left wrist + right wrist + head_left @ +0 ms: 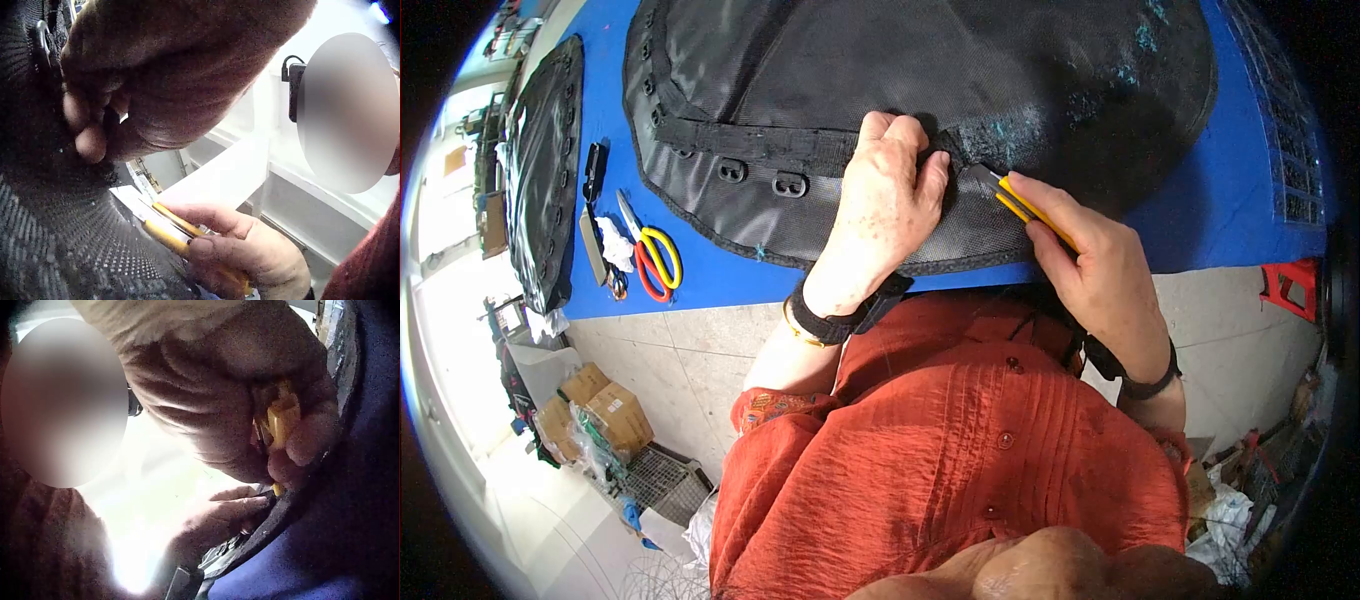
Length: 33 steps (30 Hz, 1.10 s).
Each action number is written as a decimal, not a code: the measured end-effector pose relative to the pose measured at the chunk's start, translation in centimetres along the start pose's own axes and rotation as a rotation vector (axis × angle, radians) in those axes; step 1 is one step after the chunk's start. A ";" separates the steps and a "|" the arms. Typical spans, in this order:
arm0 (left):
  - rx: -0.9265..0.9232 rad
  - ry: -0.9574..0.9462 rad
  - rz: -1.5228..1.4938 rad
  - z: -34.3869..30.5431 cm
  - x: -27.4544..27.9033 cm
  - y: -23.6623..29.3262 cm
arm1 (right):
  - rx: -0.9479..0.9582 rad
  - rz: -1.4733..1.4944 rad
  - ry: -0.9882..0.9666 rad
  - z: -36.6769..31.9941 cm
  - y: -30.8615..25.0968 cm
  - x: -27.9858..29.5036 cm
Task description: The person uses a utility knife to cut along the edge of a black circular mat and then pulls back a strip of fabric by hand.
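A large black mesh sheet (1100,130) with a bound edge lies over the table, a black webbing strap (785,145) running across it. My left hand (890,190) grips the strap near its right end, fingers curled into it. In my right hand (1105,270) is a yellow utility knife (1022,205), held between thumb and fingers. Its blade (128,199) is out and points at the mesh just right of the left hand. The right wrist view shows the knife's yellow handle (284,422) inside the curled fingers. Black plastic buckles (789,184) sit along the sheet below the strap.
Scissors (647,250) with red and yellow handles lie on the blue table (730,285) at left, beside a black-handled tool (594,172) and a white crumpled scrap (615,243). Another black sheet (545,180) lies farther left. Clear plastic (1290,150) covers the right end.
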<state>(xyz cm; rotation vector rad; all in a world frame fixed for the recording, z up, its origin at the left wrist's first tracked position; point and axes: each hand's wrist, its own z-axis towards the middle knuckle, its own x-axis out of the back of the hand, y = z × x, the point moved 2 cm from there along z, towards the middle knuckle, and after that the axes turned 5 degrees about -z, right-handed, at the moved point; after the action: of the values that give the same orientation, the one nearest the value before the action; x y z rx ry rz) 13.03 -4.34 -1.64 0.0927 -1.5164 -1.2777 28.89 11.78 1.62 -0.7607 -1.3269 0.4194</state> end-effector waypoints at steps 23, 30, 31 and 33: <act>0.005 0.001 -0.029 -0.1 0.0 0.1 | 0.046 0.006 0.067 2.2 0.1 -0.8; 0.010 -0.006 -0.025 -0.1 0.2 0.0 | 0.060 0.007 0.087 1.9 0.0 -0.9; 0.011 -0.007 -0.025 -0.1 0.2 0.0 | 0.071 0.008 0.100 2.0 0.0 -1.0; 0.004 -0.003 -0.019 -0.1 0.1 -0.1 | 0.078 0.021 0.124 2.0 0.0 -1.0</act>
<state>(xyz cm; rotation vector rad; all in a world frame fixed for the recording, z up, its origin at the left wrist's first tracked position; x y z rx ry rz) 12.98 -4.51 -1.65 0.1076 -1.5241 -1.2900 26.72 11.57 1.03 -0.7247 -1.1808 0.4314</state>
